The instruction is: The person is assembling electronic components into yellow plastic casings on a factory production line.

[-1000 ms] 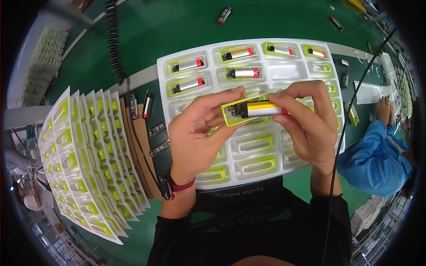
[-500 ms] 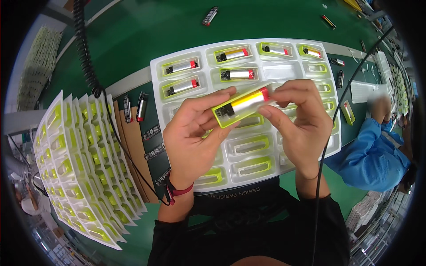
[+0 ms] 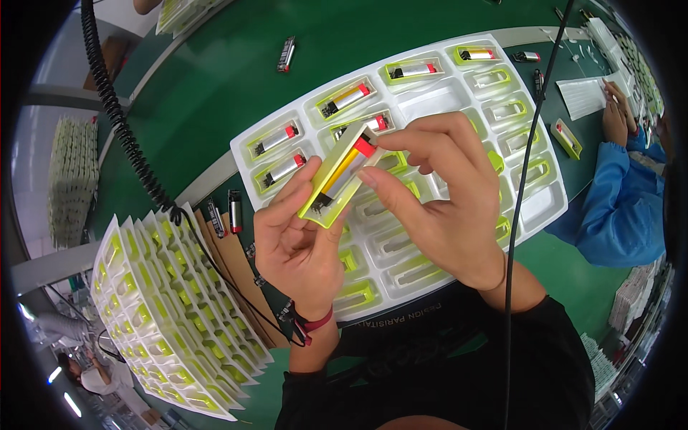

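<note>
Above the white tray [image 3: 251, 154], my left hand [image 3: 297, 251] grips a lime-green plastic casing [image 3: 351, 161] between thumb and fingers. Inside the casing lies a battery assembly [image 3: 344, 172] with a silver and yellow body, a red end and a black end. The casing is tilted, its red end up and to the right. My right hand [image 3: 448, 204] is closed at that end, index finger and thumb on the casing's edge by the red part. In the tray's far pockets sit more green casings with batteries [image 3: 412, 70]; nearer pockets hold green casings without batteries [image 3: 355, 294].
Stacked white trays with green casings [image 3: 172, 315] stand at left beside brown cardboard [image 3: 244, 287]. A coiled black cable [image 3: 122, 125] hangs there, and a thin black cable [image 3: 510, 236] crosses at right. Loose battery assemblies [image 3: 286, 54] lie on the green table. A blue-sleeved person [image 3: 620, 204] works at right.
The held casing has turned steeper, red end up. My right fingers have shifted left with it. The whole view has swung, so the tray appears rotated.
</note>
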The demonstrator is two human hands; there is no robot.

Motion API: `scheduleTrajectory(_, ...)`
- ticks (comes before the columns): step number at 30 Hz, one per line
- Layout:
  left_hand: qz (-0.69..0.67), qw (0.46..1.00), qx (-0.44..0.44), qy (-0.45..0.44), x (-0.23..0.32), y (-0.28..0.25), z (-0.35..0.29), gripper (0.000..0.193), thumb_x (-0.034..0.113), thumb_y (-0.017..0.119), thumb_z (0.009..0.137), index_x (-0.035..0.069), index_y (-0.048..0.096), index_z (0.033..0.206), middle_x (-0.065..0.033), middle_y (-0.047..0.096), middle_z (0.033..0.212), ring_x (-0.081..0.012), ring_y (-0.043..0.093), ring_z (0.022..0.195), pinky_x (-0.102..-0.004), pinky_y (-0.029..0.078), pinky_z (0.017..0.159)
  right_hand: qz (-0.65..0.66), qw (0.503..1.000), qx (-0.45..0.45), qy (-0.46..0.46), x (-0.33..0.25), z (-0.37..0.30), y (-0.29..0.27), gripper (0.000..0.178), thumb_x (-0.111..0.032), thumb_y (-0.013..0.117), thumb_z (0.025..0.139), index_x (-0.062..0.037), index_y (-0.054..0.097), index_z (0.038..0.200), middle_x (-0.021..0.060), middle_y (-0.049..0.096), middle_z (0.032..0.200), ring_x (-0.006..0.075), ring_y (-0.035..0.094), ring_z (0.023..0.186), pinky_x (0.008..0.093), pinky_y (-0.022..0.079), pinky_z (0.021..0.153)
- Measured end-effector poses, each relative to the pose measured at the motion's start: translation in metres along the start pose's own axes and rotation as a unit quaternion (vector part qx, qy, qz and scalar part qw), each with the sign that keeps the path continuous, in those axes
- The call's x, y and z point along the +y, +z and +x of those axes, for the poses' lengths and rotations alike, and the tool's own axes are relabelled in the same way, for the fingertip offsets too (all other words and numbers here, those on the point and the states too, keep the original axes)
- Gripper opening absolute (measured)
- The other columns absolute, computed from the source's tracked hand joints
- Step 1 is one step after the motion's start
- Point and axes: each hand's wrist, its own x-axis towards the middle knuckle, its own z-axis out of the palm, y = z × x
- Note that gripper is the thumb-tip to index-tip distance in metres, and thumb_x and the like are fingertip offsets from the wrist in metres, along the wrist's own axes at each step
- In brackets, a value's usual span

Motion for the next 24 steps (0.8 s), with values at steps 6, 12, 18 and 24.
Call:
scheduleTrajectory(6, 0.03, 0.999, 0.01, 0.035, -0.005, 0.004, -0.003, 0.039, -0.013, 0.066, 0.081, -0.005, 0.046, 0.113, -0.034, 0.047, 0.134, -0.0361, 0.056, 0.121, -0.0379, 0.054, 0.096, 0.034, 0.999, -0.008, 0.028, 0.005, -0.002, 0.003, 0.026, -0.005, 0.079, 0.075, -0.0034, 0.07, 0.099, 0.0068, 0.058, 0.093, 0.0127, 0.055, 0.078, 0.0242, 0.043, 0.064)
scheduleTrajectory(12, 0.032, 0.996, 0.064, 0.057, -0.011, 0.01, -0.004, 0.04, -0.009, 0.067, 0.083, -0.002, 0.039, 0.111, -0.0359, 0.042, 0.137, -0.0362, 0.054, 0.123, -0.0385, 0.053, 0.098, 0.074, 0.997, 0.001, 0.021, -0.005, -0.01, 0.023, 0.032, -0.004, 0.075, 0.078, -0.0024, 0.069, 0.11, 0.0108, 0.055, 0.105, 0.0172, 0.055, 0.085, 0.0272, 0.045, 0.068)
scheduleTrajectory(18, 0.032, 0.996, 0.073, 0.036, -0.006, 0.007, -0.001, 0.037, -0.004, 0.064, 0.088, 0.003, 0.034, 0.109, -0.0392, 0.038, 0.139, -0.0382, 0.054, 0.122, -0.0362, 0.052, 0.097, 0.02, 0.998, -0.026, -0.047, -0.015, -0.022, 0.037, 0.05, -0.014, 0.072, 0.078, 0.0, 0.059, 0.125, 0.0144, 0.054, 0.107, 0.0279, 0.052, 0.083, 0.0359, 0.046, 0.07)
scheduleTrajectory(24, 0.014, 0.999, 0.017, 0.046, -0.006, 0.002, 0.001, 0.038, -0.013, 0.062, 0.084, 0.002, 0.037, 0.107, -0.0398, 0.043, 0.135, -0.0398, 0.05, 0.126, -0.0411, 0.047, 0.101, 0.078, 0.997, -0.012, 0.017, -0.009, -0.01, 0.014, 0.043, -0.013, 0.079, 0.073, -0.0035, 0.065, 0.113, 0.0121, 0.053, 0.104, 0.0241, 0.055, 0.083, 0.032, 0.048, 0.065)
